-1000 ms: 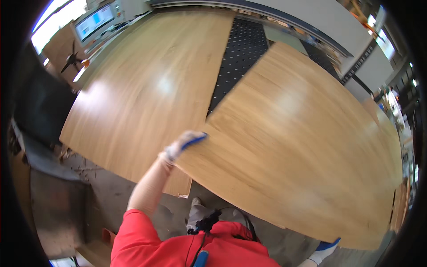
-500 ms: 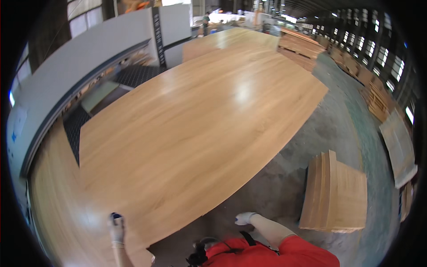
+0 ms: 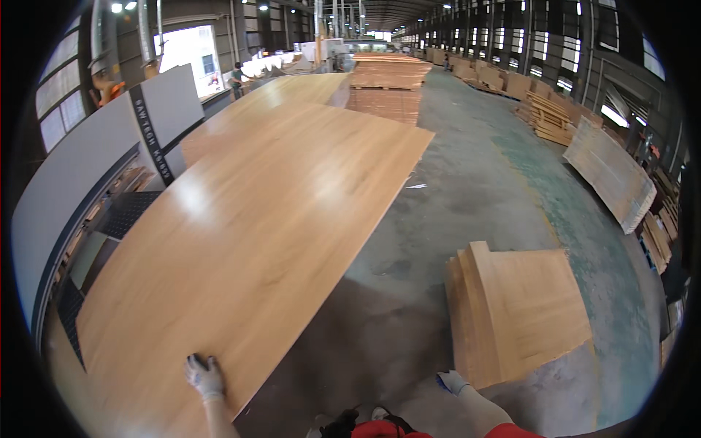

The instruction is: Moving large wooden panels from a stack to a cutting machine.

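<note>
A large wood-grain panel (image 3: pixel 255 226) slants away from me on the left, its surface glossy. On its near end rests my left hand (image 3: pixel 205 377), in a white glove with dark fingertips, fingers spread over the surface and nothing held. My right hand (image 3: pixel 453 382), gloved white with dark blue on the finger side, hangs low beside the near left corner of a stack of smaller wood boards (image 3: pixel 533 299). Its fingers look loosely extended and hold nothing; whether they touch the stack I cannot tell.
Left of the panel stands a long white machine (image 3: pixel 80 168) with a dark slotted bed (image 3: pixel 135 212). Tall stacks of brown sheets (image 3: pixel 387 87) rise beyond it. A wrapped pale slab (image 3: pixel 610 175) and timber (image 3: pixel 544 117) line the right. Another person (image 3: pixel 237 80) stands far left.
My view has turned right, so panel and machine sit farther left. The left hand, earlier bunched, now lies spread on the panel. My right hand has come near the board stack.
</note>
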`<action>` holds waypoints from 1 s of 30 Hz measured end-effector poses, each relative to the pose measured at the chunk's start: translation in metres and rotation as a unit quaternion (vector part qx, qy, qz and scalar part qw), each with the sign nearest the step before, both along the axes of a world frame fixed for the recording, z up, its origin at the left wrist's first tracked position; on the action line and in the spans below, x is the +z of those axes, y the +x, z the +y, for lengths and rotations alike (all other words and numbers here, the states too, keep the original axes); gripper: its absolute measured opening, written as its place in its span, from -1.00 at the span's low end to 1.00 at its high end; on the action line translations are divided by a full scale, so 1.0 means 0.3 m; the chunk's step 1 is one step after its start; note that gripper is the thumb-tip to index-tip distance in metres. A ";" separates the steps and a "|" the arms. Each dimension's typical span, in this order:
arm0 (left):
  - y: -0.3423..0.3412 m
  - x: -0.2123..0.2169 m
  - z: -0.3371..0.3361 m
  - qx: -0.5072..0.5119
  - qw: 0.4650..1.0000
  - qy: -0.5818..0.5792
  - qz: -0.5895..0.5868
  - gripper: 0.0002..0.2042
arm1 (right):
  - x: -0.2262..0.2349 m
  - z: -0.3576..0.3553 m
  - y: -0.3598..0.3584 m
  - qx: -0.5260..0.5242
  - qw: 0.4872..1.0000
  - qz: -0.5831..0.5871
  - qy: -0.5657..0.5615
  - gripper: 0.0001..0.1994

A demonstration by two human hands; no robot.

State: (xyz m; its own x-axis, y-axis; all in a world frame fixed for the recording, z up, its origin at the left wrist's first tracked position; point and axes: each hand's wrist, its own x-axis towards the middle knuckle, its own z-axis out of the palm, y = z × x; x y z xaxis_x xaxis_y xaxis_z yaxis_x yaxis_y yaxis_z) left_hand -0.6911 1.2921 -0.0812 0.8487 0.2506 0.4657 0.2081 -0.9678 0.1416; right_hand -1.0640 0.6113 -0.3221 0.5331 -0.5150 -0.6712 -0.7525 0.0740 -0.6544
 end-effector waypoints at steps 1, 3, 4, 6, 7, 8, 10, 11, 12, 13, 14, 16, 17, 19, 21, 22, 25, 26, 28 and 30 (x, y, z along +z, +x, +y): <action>0.034 0.009 -0.010 -0.006 0.993 -0.117 0.014 -0.34 | 0.082 -0.056 0.074 0.041 0.998 0.031 -0.031 -0.67; 0.092 -0.027 -0.071 -0.014 0.971 -0.236 0.034 -0.33 | 0.166 -0.143 0.270 0.069 0.956 -0.075 -0.274 -0.65; 0.106 -0.049 -0.087 0.071 0.983 -0.156 0.071 -0.33 | 0.247 -0.168 0.414 0.067 0.975 -0.086 -0.196 -0.65; 0.152 -0.126 -0.191 0.177 0.980 -0.007 0.087 -0.36 | 0.420 -0.237 0.682 0.071 0.981 -0.133 -0.126 -0.61; 0.177 -0.143 -0.285 0.196 0.977 0.059 0.066 -0.39 | 0.470 -0.292 0.786 0.076 0.973 -0.168 -0.137 -0.57; 0.220 -0.118 -0.342 0.195 0.978 0.020 0.077 -0.40 | 0.549 -0.340 0.888 0.100 0.958 -0.205 -0.173 -0.59; 0.222 0.014 -0.390 0.192 0.975 0.049 0.099 -0.35 | 0.725 -0.424 1.087 0.125 0.938 -0.242 -0.215 -0.62; 0.225 0.067 -0.391 0.202 0.974 0.010 0.101 -0.33 | 0.807 -0.433 1.187 0.134 0.924 -0.280 -0.222 -0.63; 0.237 0.070 -0.373 0.214 0.972 0.014 0.100 -0.31 | 0.893 -0.484 1.311 0.143 0.906 -0.322 -0.236 -0.64; 0.257 0.047 -0.335 0.235 0.967 0.002 0.095 -0.29 | 0.950 -0.519 1.431 0.147 0.904 -0.324 -0.236 -0.64; 0.257 0.035 -0.316 0.237 0.968 0.020 0.076 -0.32 | 0.993 -0.557 1.538 0.136 0.890 -0.339 -0.272 -0.65; 0.286 0.029 -0.371 0.275 0.959 0.003 0.072 -0.36 | 1.066 -0.649 1.736 0.127 0.874 -0.357 -0.303 -0.65; 0.305 0.021 -0.383 0.283 0.957 0.004 0.071 -0.36 | 1.106 -0.717 1.832 0.143 0.858 -0.386 -0.307 -0.64; 0.340 -0.003 -0.409 0.298 0.950 0.066 0.072 -0.43 | 1.185 -0.877 2.027 0.152 0.826 -0.415 -0.351 -0.64; 0.401 -0.007 -0.459 0.345 0.937 0.019 0.058 -0.48 | 1.232 -1.076 2.213 0.141 0.794 -0.409 -0.427 -0.65; 0.439 -0.010 -0.486 0.383 0.923 -0.029 0.038 -0.51 | 1.255 -1.189 2.305 0.136 0.775 -0.406 -0.465 -0.66; 0.357 -0.104 -0.274 0.211 0.853 -0.448 -0.167 -0.42 | 1.242 -1.407 2.747 0.180 0.764 -0.360 -0.504 -0.70; 0.367 -0.157 -0.395 0.365 0.884 -0.291 0.005 -0.43 | 1.240 -1.555 2.845 0.201 0.723 -0.300 -0.589 -0.64; 0.608 -0.273 -0.856 0.406 0.905 -0.096 0.083 -0.40 | 1.250 -2.000 2.983 0.184 0.642 -0.199 -0.717 -0.43; 0.468 -0.183 -0.979 0.467 0.877 -0.104 0.050 -0.37 | 1.182 -2.067 3.268 0.194 0.701 -0.186 -0.660 -0.36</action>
State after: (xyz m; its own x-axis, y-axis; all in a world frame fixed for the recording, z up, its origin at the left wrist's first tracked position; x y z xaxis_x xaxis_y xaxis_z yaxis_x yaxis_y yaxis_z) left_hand -0.5505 0.9984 -0.1362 0.2620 0.9285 0.2630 0.9174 -0.3242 0.2307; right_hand -0.0836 -0.0087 0.0325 0.8166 -0.3239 0.4777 -0.3070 -0.9446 -0.1157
